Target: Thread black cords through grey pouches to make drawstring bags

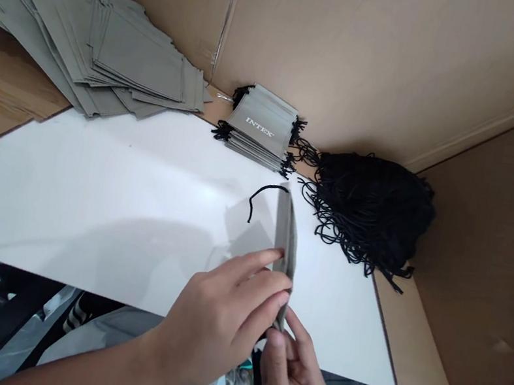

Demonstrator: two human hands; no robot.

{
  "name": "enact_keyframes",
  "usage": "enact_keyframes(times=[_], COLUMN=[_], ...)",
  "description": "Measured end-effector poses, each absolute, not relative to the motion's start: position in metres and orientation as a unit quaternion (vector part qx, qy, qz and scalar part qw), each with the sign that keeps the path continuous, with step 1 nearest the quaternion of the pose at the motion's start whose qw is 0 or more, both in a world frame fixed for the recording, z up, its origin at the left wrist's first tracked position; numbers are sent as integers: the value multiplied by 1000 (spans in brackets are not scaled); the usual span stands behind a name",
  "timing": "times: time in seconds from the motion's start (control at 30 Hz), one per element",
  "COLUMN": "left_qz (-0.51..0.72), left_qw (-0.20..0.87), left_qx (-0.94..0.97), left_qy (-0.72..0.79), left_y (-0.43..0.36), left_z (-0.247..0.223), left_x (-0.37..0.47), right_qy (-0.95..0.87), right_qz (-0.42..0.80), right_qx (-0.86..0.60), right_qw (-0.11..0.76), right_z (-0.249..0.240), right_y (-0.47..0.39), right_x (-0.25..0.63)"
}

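Observation:
A grey fabric pouch (287,224) is held upright, nearly edge-on to me, above the front of the white table. My left hand (231,307) has its fingers closed on the pouch's side. At the lower end of the pouch, my right hand (291,378) pinches the corner between thumb and fingers; what else lies in that pinch is hidden. A black cord (259,193) sticks out from the far end of the pouch and curls to the left.
Grey pouches (136,58) lie fanned in a heap at the back left. A stack of corded pouches marked INTEX (265,117) sits at the back. Right of it is a pile of black cords (369,205). Cardboard walls (360,58) enclose the white table (90,176).

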State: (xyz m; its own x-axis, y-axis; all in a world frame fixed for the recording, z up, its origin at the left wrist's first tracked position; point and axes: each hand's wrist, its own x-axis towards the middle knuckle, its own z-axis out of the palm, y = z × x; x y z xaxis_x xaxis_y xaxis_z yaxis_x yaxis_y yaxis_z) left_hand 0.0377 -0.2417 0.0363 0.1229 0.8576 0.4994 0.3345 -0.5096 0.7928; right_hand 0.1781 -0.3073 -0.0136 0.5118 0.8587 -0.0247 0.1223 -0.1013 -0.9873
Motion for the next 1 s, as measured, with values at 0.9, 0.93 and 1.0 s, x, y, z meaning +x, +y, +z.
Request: enact_keyframes(times=[0.9, 0.93, 1.0], left_qz=[544, 551, 551], left_qw=[374, 373, 386], left_qx=[601, 588, 569], left_qy=[450, 460, 473], left_y=[-184, -183, -181], left_z=[82, 81, 78], left_x=[-22, -23, -27], right_qy=[-405, -424, -461], right_qz=[500, 497, 495], right_qx=[-598, -598, -593], right_qw=[478, 464, 437], right_z=[4, 5, 4], right_y=[-293, -292, -290], right_x=[220, 223, 231])
